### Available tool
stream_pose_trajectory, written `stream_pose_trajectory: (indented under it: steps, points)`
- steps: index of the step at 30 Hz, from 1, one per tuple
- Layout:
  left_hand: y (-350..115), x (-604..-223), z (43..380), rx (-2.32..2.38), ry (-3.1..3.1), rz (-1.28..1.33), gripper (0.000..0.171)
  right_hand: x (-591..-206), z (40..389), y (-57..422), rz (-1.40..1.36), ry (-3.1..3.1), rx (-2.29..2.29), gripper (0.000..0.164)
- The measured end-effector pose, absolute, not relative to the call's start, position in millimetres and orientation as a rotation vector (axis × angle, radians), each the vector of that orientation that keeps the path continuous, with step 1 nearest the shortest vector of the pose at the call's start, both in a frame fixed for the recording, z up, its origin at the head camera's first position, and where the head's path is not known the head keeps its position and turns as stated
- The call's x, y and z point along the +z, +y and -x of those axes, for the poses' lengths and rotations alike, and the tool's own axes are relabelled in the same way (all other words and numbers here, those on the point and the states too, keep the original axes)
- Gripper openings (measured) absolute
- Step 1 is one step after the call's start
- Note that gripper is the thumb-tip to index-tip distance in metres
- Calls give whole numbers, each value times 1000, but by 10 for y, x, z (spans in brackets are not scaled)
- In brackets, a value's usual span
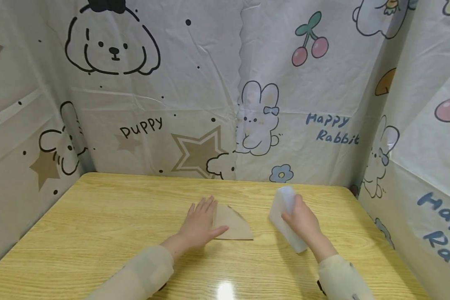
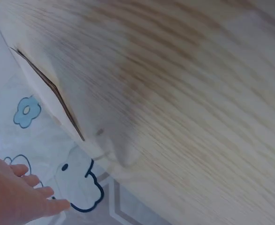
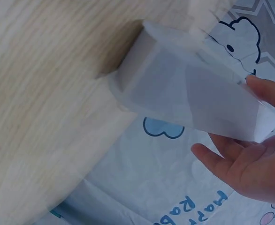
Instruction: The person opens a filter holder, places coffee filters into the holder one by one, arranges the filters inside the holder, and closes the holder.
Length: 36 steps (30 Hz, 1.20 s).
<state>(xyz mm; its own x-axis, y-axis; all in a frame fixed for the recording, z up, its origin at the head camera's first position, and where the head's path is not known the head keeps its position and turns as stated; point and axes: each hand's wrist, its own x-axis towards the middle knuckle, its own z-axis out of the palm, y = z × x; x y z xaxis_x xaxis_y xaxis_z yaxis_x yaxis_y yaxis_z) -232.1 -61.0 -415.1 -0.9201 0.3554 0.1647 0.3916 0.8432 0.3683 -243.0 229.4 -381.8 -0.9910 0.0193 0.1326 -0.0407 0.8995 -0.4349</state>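
On the table, my left hand point(image 1: 196, 225) lies with its fingers stretched out and its thumb over a flat beige piece point(image 1: 233, 225), paper-like, with a slanting right edge. The fingers cover its left side. In the left wrist view the same hand point(image 2: 15, 197) shows straight fingers at the lower left. My right hand point(image 1: 305, 221) grips a whitish, box-like container point(image 1: 279, 212), thumb on one side and fingers on the other. The right wrist view shows the container point(image 3: 189, 89) as semi-clear with a flared rim, tilted and close to the table.
The wooden table point(image 1: 108, 233) ends at a printed cloth wall point(image 1: 195, 83) behind, with more cloth at the left and right. A bright light reflection shows near the front edge.
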Motion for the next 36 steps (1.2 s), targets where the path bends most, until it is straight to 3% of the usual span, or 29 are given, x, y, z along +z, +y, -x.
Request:
stream_pose_trajectory:
  steps: [20, 28, 36]
  points:
    - [-203, -4045, 2272, -980, -2825, 754, 66, -3583, 2333, 2223, -301, -3134, 702, 58]
    - [-34, -3984, 2230, -1292, -2842, 734, 68, -3538, 2296, 2206, -427, -3193, 697, 69]
    - [92, -3946, 2214, -1334, -2832, 745, 66, -3501, 2250, 2191, -532, -3216, 772, 67]
